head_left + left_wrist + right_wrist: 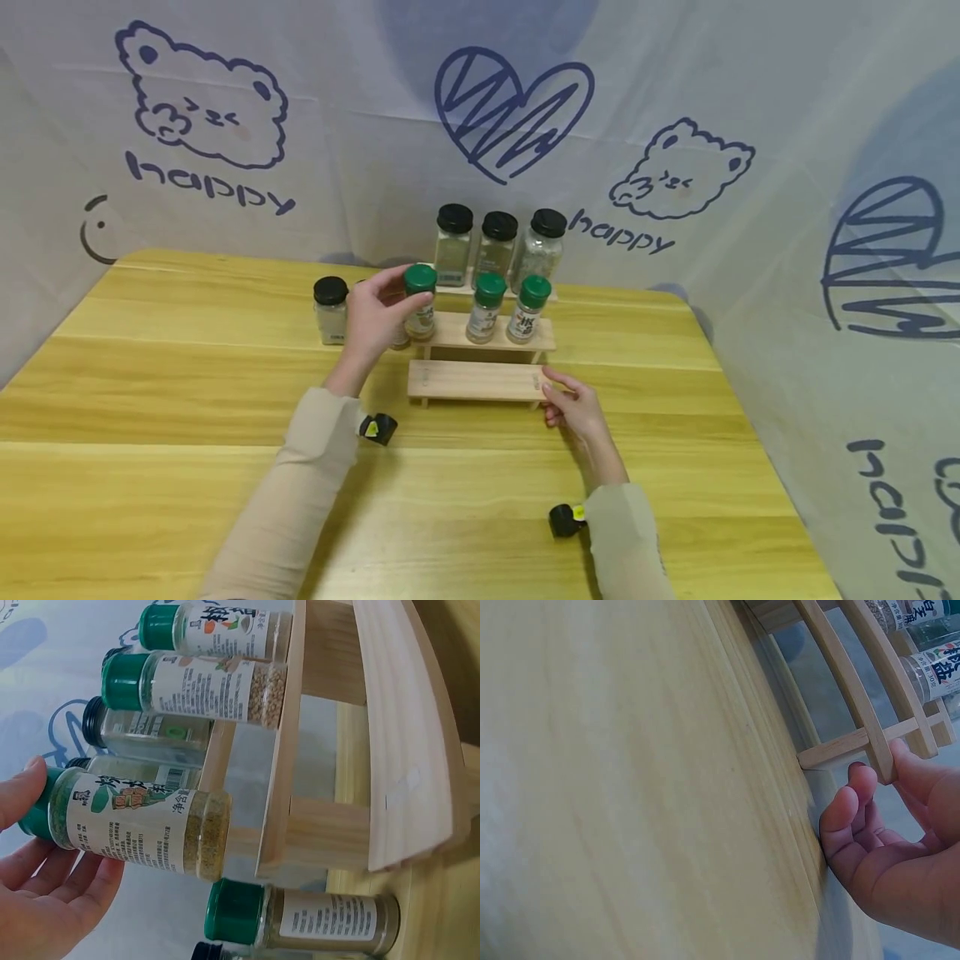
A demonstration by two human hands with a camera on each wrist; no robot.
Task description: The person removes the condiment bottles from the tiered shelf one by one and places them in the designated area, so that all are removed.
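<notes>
My left hand [372, 314] grips a green-capped spice jar [142, 821] near its cap, thumb on one side and fingers on the other. The jar hangs just above the left end of a wooden tiered rack's middle shelf [277, 802], its base apart from the wood. Two more green-capped jars [486, 310] stand on that shelf. At the rack's bottom shelf [476, 381], which bears nothing, my right hand [579, 408] pinches the right end between thumb and curled fingers. Its fingertips [862, 780] show beside the shelf end in the right wrist view.
Three black-capped jars [453, 246] stand on the top shelf against the printed cloth backdrop. Left of the rack, a black-capped jar [330, 312] and another green-capped jar [300, 915] stand on the wooden table [480, 517], partly behind my left hand in the head view.
</notes>
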